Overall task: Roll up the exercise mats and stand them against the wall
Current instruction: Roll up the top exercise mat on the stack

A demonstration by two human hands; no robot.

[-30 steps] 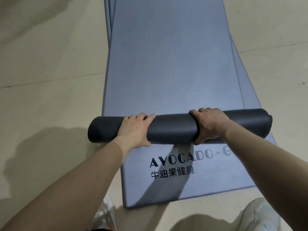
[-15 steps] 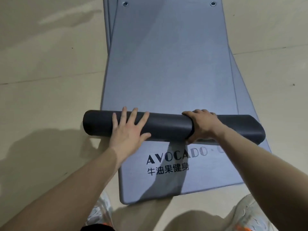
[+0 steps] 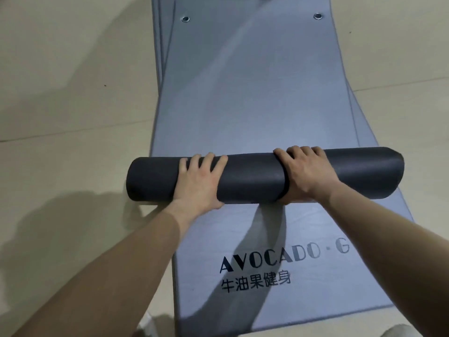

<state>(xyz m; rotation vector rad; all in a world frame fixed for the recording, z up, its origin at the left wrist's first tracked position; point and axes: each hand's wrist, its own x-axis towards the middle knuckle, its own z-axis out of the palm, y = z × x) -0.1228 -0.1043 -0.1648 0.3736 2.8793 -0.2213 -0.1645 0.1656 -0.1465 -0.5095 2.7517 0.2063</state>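
Beige floor (image 3: pixel 60 117) all round; nearest you, more of the printed mat (image 3: pixel 267 239) shows, since the dark roll (image 3: pixel 255 181) has moved farther. Your left grip (image 3: pixel 196 183), flat before, now curls over it like your right grip (image 3: pixel 308 173); unrolled length (image 3: pixel 255 93) remains beyond.
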